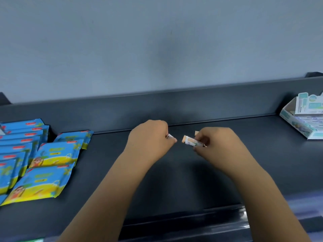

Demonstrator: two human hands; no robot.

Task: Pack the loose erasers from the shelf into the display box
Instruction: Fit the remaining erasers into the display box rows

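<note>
Erasers [189,141] gripped one apiece in left hand [150,137] and right hand [215,144] over the shelf [265,151], collection under way, likely next carried right to the box [297,126].

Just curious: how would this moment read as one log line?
left hand: grips white item | right hand: pinches orange eraser | display box: far right on shelf

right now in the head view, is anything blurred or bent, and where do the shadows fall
Head view: the wide angle bows the back rail of the shelf; the left hand and right hand are slightly smeared, print on the eraser unreadable; the display box is soft and cropped at the right edge; soft arm shadows lie on the shelf.
</note>
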